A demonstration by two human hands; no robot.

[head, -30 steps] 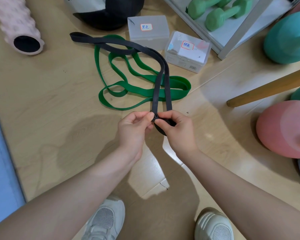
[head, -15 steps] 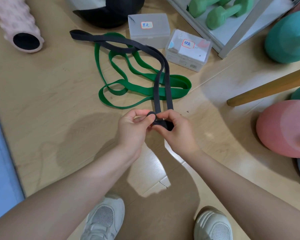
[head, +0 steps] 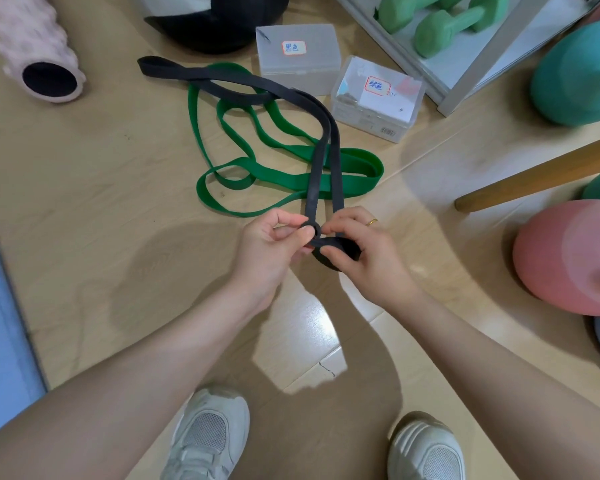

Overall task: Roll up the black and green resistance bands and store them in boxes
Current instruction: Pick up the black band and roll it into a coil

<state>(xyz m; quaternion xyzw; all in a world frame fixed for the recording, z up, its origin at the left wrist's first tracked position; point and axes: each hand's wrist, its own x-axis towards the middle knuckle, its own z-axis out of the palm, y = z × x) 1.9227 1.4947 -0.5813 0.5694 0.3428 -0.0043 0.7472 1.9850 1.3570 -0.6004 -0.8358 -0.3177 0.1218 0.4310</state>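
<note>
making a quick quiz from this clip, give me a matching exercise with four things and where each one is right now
Things:
1 black band
2 green band
3 pink foam roller
4 green dumbbells

States:
a on the rack shelf, top right
b lying loose on the floor
c near end pinched in both hands
d on the floor, top left

Pairs: 1-c, 2-b, 3-d, 4-a

Bare forearms, no sleeves; gold ring on right hand; white mesh sneakers, grey trim.
</note>
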